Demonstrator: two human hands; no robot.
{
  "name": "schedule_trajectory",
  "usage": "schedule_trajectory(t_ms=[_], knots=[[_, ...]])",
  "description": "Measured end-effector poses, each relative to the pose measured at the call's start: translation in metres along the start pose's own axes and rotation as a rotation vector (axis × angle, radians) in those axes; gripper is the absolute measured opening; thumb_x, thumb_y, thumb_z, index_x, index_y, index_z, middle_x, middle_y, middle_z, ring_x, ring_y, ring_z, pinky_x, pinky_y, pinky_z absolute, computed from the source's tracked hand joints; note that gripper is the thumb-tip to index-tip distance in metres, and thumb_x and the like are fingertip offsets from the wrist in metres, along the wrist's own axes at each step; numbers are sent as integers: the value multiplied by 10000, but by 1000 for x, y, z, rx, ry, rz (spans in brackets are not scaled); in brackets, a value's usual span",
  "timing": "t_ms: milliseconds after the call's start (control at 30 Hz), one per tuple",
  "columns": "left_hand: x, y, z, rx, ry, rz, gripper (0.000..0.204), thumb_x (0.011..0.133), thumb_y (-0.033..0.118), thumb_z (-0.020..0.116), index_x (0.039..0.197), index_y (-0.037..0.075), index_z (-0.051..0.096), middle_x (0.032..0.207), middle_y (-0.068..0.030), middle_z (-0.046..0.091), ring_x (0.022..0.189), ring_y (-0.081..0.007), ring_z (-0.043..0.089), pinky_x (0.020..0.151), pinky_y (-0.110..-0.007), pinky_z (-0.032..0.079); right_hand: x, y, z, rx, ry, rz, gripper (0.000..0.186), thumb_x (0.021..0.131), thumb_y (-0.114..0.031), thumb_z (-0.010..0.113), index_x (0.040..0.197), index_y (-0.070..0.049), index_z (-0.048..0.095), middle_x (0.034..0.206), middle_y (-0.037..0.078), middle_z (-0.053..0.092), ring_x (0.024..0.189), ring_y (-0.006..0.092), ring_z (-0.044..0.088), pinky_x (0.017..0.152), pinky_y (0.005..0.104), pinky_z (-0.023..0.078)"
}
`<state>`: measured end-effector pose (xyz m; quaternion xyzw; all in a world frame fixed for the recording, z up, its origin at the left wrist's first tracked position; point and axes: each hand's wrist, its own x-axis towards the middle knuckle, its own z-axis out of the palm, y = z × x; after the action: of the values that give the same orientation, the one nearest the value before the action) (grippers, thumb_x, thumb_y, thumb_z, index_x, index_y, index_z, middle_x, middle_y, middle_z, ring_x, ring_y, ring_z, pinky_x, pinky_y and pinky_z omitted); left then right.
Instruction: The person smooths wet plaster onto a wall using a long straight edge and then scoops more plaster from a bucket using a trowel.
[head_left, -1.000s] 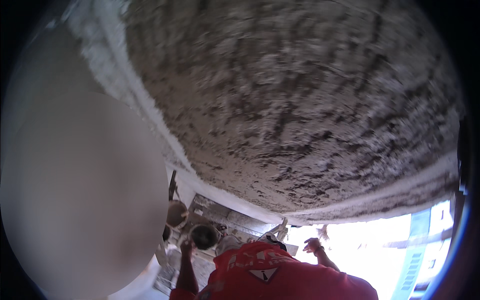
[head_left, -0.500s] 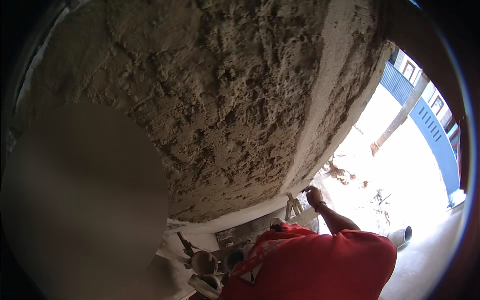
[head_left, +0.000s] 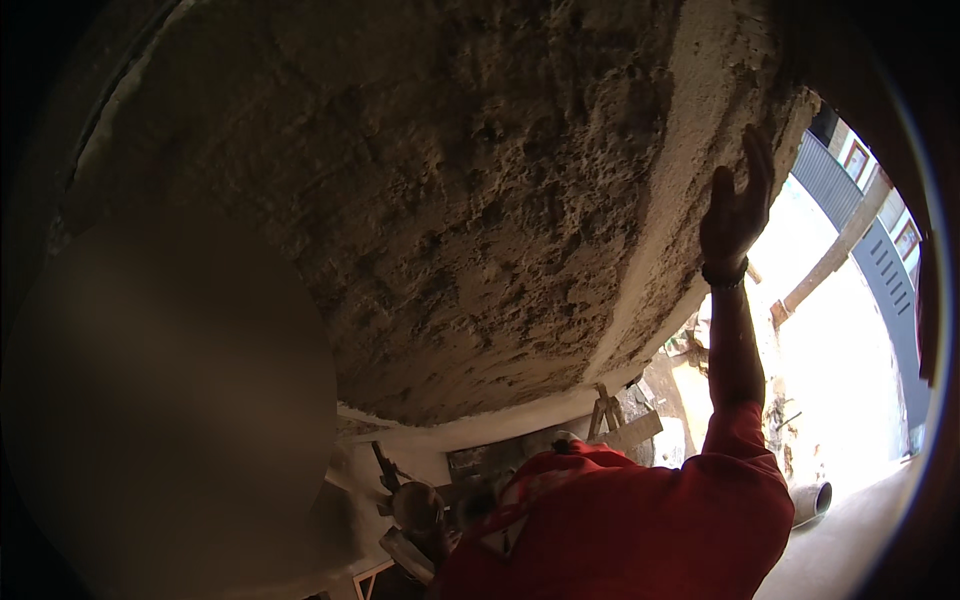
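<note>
The right hand (head_left: 735, 222) has risen from low near the wooden plank (head_left: 632, 432) to the outer edge of the rough plastered wall (head_left: 480, 220), so attention appears to shift toward its long pale strip (head_left: 655, 215). Its grip is unclosed, fingers extended, nothing visible inside; wall contact is unclear. The left hand is out of view, so its grip cannot be told.

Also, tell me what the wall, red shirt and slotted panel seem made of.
Wall: probably cement plaster, rough and matte, given its pitted, lumpy face. Red shirt: likely matte fabric, given its creases. Slotted panel: perhaps painted metal, given its even blue-grey colour.
</note>
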<state>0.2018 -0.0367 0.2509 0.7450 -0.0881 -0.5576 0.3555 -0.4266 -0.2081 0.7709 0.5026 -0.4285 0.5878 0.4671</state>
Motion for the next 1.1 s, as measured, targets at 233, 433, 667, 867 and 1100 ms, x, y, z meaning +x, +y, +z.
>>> schedule_trajectory(t_ms=[233,433,667,867,1100], knots=[[-62,-117,7,-71,61,-234,229,885,208,520,1091,107,525,816,-95,530,630,-252,526,542,-378,436,30,5,60,-2,109,-138,357,898,-173,511,1204,9,499,1235,174,504,1181,346,442,990,427,366],[-95,-163,21,-172,185,-294,239,887,211,518,1103,108,521,808,-92,525,617,-250,519,532,-369,427,15,21,76,33,56,-280,342,915,-169,476,1172,55,500,1226,204,497,1163,355,449,962,448,385],[-102,-146,54,-272,301,-170,312,850,209,585,1115,71,493,829,-88,547,614,-234,526,593,-385,492,12,51,80,37,57,-366,300,910,-123,473,1145,62,497,1186,216,515,1110,357,477,913,460,405],[-119,-139,80,-256,304,-51,410,824,240,613,1157,44,474,923,-114,577,805,-238,589,630,-422,521,9,54,92,69,13,-427,277,913,-149,464,1103,51,493,1101,209,531,972,335,497,795,423,420],[-147,-191,108,-264,326,-206,471,813,206,624,1215,28,456,1040,-143,575,879,-255,587,644,-406,536,13,45,103,102,2,-523,259,917,-179,454,1055,37,489,1001,200,550,810,310,519,657,379,437]])
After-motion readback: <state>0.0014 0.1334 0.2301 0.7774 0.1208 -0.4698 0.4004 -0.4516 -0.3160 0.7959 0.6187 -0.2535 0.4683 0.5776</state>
